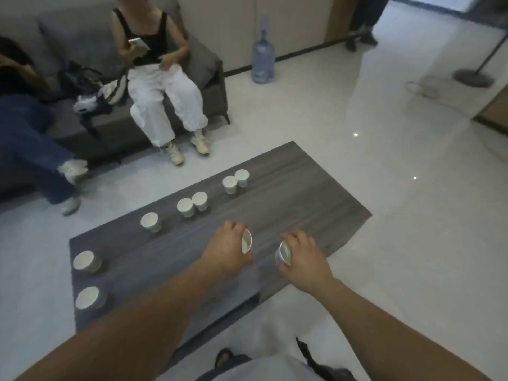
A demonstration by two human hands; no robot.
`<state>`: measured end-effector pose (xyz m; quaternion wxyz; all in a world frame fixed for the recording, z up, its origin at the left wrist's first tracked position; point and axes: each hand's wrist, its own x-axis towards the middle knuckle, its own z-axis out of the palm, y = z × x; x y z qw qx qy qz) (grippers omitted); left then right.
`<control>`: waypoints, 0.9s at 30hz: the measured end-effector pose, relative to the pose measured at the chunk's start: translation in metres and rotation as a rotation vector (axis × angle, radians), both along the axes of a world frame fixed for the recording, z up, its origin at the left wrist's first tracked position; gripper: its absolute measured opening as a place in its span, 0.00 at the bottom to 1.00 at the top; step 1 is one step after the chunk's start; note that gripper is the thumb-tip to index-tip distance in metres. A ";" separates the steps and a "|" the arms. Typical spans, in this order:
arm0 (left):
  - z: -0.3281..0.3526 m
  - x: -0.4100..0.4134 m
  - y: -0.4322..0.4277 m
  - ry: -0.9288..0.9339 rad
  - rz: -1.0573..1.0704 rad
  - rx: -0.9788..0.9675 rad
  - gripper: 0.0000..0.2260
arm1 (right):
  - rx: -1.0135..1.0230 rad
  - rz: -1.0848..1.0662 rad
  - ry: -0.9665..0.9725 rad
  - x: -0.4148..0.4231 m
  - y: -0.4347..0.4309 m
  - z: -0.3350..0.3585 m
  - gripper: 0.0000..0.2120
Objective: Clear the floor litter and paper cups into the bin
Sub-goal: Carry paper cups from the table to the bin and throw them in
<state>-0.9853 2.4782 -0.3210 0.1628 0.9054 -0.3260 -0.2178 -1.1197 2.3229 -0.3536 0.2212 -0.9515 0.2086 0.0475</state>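
Forearms reach out over the near edge of the grey wood-grain table. Above the table's near right part, the left hand curls its fingers round a tilted paper cup whose mouth faces right. Just beside it, the right hand grips a second paper cup, which is also tipped, its mouth turned left. The hands are close but apart, and whether either cup touches the tabletop cannot be told. On the table's left end stand two upright cups, one nearer than the other. Farther along the table's far edge stands a single cup, then a touching pair, then another touching pair towards the table's far corner. Beyond the table, across a strip of pale tiled floor, is a grey sofa. A person in white trousers sits there holding a phone, with a dark bag alongside and a person in blue jeans at the other end. Farther still from the table, a blue water bottle stands by the wall.
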 end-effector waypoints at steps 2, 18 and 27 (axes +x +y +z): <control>0.005 -0.024 -0.048 -0.020 -0.105 0.024 0.31 | 0.014 -0.120 -0.022 -0.042 -0.031 0.002 0.32; 0.022 -0.342 -0.399 -0.065 -0.919 -0.093 0.33 | -0.028 -0.971 -0.040 -0.418 -0.235 0.028 0.32; 0.003 -0.477 -0.527 -0.080 -1.241 -0.095 0.33 | -0.003 -1.242 -0.046 -0.533 -0.309 0.017 0.33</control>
